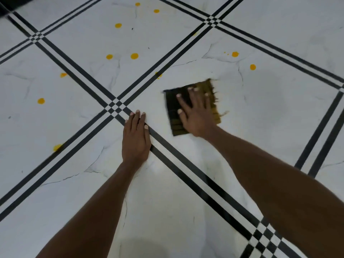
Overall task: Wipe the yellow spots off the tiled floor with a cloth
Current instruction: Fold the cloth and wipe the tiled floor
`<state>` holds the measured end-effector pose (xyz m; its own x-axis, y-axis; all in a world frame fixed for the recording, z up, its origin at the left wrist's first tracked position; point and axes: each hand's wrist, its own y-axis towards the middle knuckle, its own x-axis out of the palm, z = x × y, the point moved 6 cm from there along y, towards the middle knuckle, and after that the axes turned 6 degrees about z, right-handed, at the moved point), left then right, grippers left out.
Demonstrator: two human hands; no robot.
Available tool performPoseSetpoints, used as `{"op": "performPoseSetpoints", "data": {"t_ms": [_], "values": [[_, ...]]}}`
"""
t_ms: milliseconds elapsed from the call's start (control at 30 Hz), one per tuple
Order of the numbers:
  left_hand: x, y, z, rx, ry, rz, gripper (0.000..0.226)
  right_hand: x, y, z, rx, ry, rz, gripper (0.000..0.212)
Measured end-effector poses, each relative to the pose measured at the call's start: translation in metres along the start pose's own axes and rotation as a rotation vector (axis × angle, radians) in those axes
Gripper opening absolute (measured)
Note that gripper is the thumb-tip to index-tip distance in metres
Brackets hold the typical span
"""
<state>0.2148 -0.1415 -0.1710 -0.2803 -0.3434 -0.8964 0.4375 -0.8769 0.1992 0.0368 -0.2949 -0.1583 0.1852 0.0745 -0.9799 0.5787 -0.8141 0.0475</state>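
Right hand [197, 118] flat, fingers spread, pressing cloth [175, 116] on floor [186, 211], grasping nothing; left hand [135, 138] flat, released, on black stripe [176, 151]; yellow spots [134, 56] beyond; cloth edges motion-blurred.

Both forearms are bare up to the frame edge; no sleeves show. The left hand [136, 138] and the right hand [195, 116] wear no gloves, rings or watch. The fingernails are short and pale.
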Motion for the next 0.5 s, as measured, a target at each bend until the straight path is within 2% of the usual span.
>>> {"op": "performPoseSetpoints", "data": {"t_ms": [100, 200, 267, 400, 433, 500], "values": [[-0.003, 0.0, 0.002, 0.017, 0.003, 0.007, 0.051, 0.005, -0.06, -0.042, -0.239, -0.029, 0.006, 0.06], [-0.004, -0.001, 0.004, 0.007, 0.009, 0.007, 0.05, -0.003, -0.12, -0.019, -0.341, -0.048, -0.064, 0.061], [-0.004, -0.002, 0.007, -0.008, 0.02, 0.001, 0.051, -0.01, -0.116, 0.018, -0.274, -0.082, -0.063, 0.062], [0.002, 0.0, 0.007, -0.011, 0.08, -0.03, 0.057, -0.011, -0.02, 0.042, 0.057, -0.032, 0.007, 0.066], [0.004, 0.001, 0.006, -0.01, 0.094, -0.041, 0.057, -0.007, 0.003, 0.031, 0.074, -0.015, 0.004, 0.067], [0.006, 0.002, 0.004, -0.014, 0.111, -0.064, 0.058, 0.001, 0.029, -0.006, -0.013, 0.009, -0.017, 0.068]]}}
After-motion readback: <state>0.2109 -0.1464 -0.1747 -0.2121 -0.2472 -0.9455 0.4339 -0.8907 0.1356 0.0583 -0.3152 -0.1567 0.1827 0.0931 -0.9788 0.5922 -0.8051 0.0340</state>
